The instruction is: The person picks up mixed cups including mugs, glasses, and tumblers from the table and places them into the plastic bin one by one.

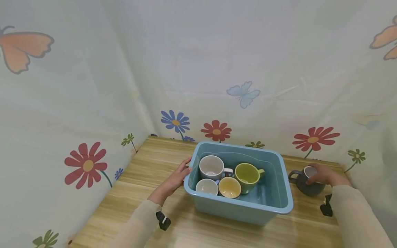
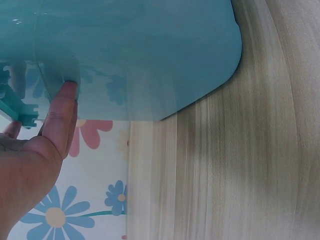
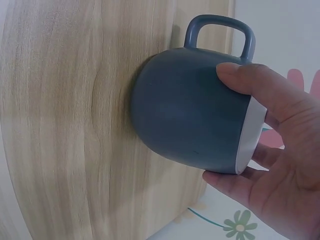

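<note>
A dark grey-blue mug [image 3: 187,107] with a pale inside is at the right of the table, its handle toward the basin. My right hand [image 1: 325,175] grips it near the rim, thumb on one side and fingers on the other. In the right wrist view its base is close to the wood; whether it touches cannot be told. My left hand [image 1: 176,179] rests against the left side of a blue plastic basin [image 1: 238,203], fingers extended. In the left wrist view a finger [image 2: 62,112] presses the outer wall below the rim.
Inside the basin stand a white mug [image 1: 211,167], a green mug [image 1: 247,175], a pale cup [image 1: 206,187] and a yellow-lined cup [image 1: 230,188]. The basin sits on a wooden table [image 1: 124,206], with a flower-printed curtain [image 1: 198,69] behind and at the sides.
</note>
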